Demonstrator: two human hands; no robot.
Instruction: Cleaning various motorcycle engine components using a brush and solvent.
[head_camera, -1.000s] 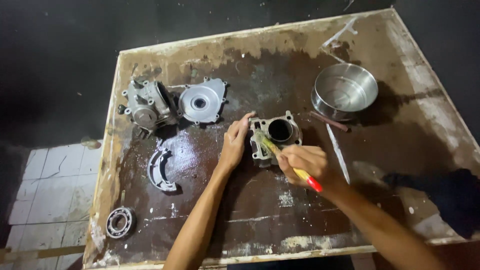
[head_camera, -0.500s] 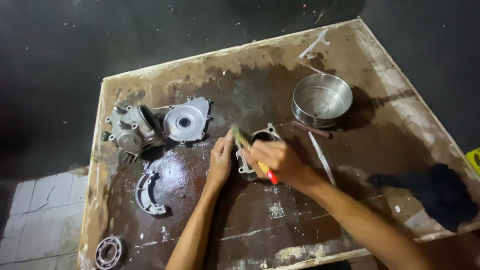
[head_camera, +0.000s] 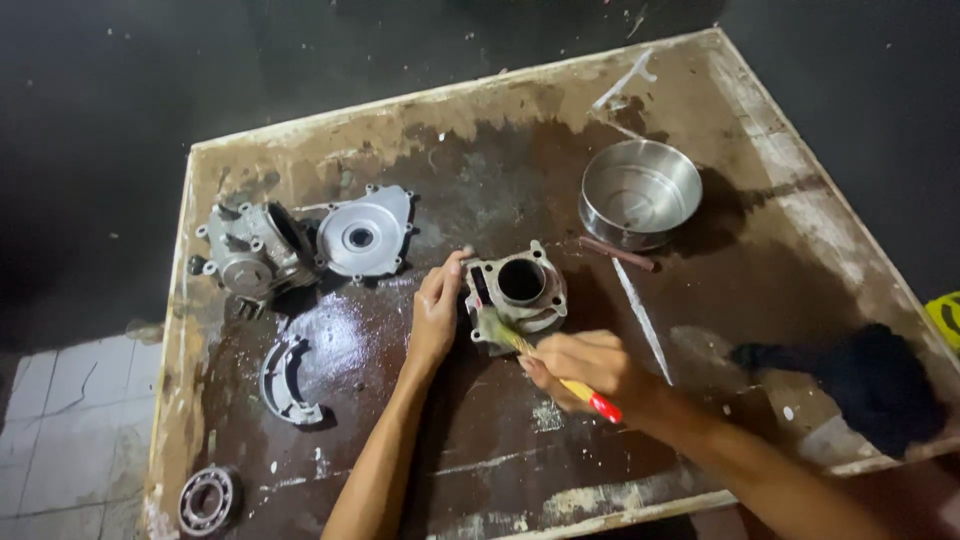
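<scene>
Now | left hand flat against engine cylinder mid-board, steadying it | right hand closed on brush, bristles moved from the cylinder's top to its near side | scrubbing continues.

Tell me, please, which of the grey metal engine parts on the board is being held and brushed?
The cylinder block with the round bore: left hand steadies it, right hand brushes it. The others lie untouched.
</scene>
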